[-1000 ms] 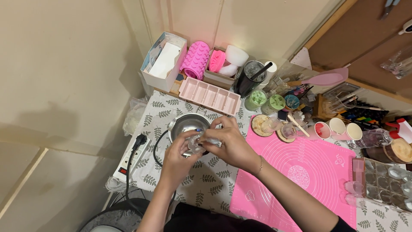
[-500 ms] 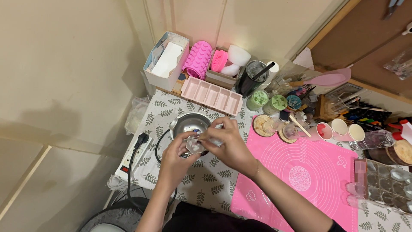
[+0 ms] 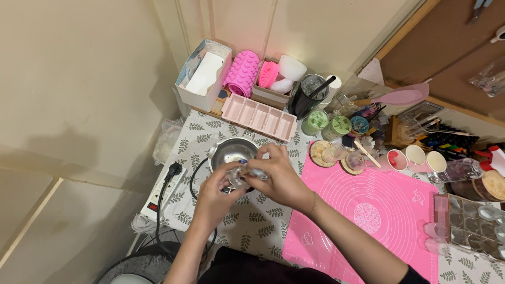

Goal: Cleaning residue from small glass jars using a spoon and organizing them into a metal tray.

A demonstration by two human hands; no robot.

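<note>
Left hand (image 3: 213, 192) and right hand (image 3: 280, 176) both grip a small clear container (image 3: 243, 175), fingers curled around it, just near of the metal pot (image 3: 231, 151).

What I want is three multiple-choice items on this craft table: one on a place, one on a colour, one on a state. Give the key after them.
1. Where does the oblong mould tray lie?
A. Beyond the metal pot, toward the wall
B. On the silicone mat
C. On the floor

2. What colour is the silicone mat?
A. Blue
B. Pink
C. Black

3. The left hand and right hand are:
A. Flat on the mat
B. Both closed on the small clear container
C. Apart and empty

Key:
1 A, the tray sits between the pot and the boxes at the wall.
2 B, the mat is bright pink with white printed lines.
3 B, the fingers of both hands meet around the container just in front of the pot.
</note>
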